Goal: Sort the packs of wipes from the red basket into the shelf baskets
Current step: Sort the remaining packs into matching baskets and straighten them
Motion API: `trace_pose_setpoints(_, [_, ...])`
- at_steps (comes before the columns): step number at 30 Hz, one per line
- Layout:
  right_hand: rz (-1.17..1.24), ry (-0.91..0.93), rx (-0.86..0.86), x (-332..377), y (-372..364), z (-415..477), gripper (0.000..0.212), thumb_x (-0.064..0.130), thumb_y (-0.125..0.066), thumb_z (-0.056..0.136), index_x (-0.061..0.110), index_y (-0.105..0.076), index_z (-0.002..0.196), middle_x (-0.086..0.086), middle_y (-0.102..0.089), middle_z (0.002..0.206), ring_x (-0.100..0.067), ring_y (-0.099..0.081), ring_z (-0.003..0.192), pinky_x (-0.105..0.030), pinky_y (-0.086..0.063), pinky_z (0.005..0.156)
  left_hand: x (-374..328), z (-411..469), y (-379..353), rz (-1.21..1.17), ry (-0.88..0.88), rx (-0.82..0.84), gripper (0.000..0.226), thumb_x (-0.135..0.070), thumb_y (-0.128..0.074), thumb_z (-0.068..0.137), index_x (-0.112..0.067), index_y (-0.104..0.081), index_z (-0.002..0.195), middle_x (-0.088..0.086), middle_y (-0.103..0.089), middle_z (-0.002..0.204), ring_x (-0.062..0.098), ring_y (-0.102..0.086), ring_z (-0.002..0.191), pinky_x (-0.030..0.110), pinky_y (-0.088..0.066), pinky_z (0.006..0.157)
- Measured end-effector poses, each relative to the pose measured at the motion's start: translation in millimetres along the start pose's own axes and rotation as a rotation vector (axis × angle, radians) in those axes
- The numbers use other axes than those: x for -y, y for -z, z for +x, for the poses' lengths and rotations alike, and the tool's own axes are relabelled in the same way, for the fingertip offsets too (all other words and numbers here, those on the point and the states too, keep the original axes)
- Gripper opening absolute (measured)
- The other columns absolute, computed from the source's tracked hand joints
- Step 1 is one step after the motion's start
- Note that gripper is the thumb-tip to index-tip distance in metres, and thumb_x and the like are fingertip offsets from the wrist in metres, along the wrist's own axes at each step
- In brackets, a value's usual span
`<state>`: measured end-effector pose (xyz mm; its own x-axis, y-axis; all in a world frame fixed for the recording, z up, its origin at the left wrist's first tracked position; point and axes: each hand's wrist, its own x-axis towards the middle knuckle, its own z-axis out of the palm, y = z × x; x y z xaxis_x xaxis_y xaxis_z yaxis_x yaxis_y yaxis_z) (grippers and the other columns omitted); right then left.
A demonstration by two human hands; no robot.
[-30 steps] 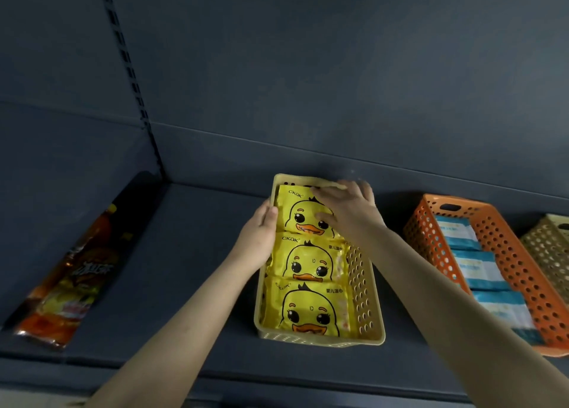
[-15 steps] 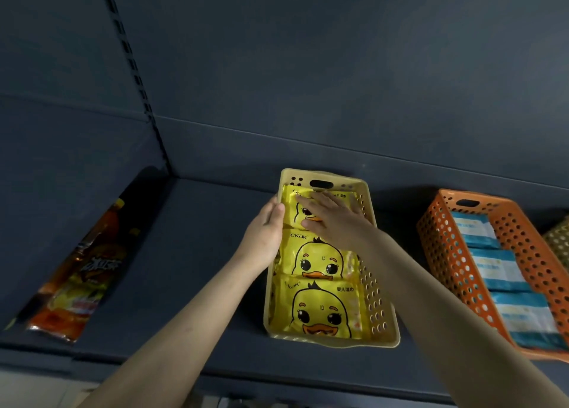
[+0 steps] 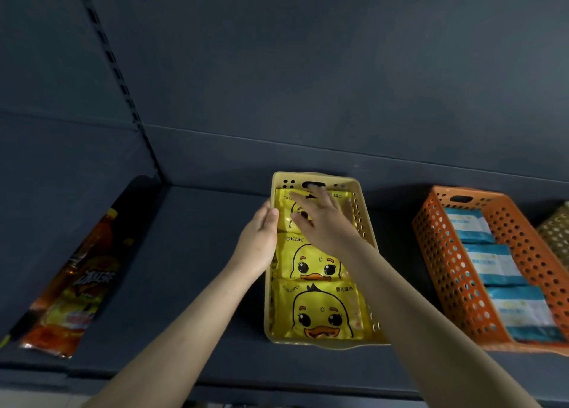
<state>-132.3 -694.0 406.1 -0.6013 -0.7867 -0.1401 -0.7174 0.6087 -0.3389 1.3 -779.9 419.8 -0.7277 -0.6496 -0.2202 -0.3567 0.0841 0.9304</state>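
On the dark shelf (image 3: 191, 253), the right hand (image 3: 320, 223) has slid back, fingers now spread flat on the rearmost duck wipes pack (image 3: 284, 213) in the yellow basket (image 3: 365, 223) (three packs fill it); left hand (image 3: 257, 241) braces the rim, holding nothing.

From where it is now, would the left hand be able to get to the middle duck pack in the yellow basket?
Probably yes. The left hand rests at the yellow basket's left rim, right beside the middle duck pack, which lies uncovered. The right hand is on the rear pack.
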Motion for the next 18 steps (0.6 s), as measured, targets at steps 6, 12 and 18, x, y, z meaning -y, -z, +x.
trace_pose_setpoints(6, [0.177,-0.151,-0.073,1.4,-9.4,-9.2,0.055,0.054,-0.036,0.098,0.043,-0.021,0.150,0.006,0.010,0.162,-0.027,0.005,0.149,-0.048,-0.015,0.117,4.0,2.5,-1.3,-0.003,-0.010,0.000,0.051,-0.041,-0.027,0.103,-0.023,-0.025,0.151,-0.004,-0.029,0.157,0.012,-0.026,0.144,0.020,-0.019,0.105])
trace_pose_setpoints(12, [0.109,-0.135,-0.011,-4.0,-0.3,-2.5,0.055,0.060,-0.039,0.094,0.050,-0.024,0.146,0.008,0.005,0.160,-0.032,0.001,0.148,-0.054,-0.017,0.115,6.2,5.2,-1.6,-0.040,-0.016,0.035,0.052,-0.042,-0.027,0.103,-0.025,-0.024,0.152,-0.006,-0.028,0.157,0.014,-0.028,0.143,0.023,-0.022,0.108])
trace_pose_setpoints(18, [0.392,-0.116,-0.241,-3.6,69.6,-30.8,0.044,0.042,-0.042,0.100,0.020,-0.052,0.136,-0.001,-0.054,0.138,-0.016,-0.048,0.128,-0.031,-0.040,0.104,-16.0,7.4,25.7,0.201,-0.059,0.153,0.061,-0.049,-0.034,0.101,-0.026,-0.016,0.154,0.000,-0.032,0.156,0.021,-0.034,0.141,0.033,-0.028,0.109])
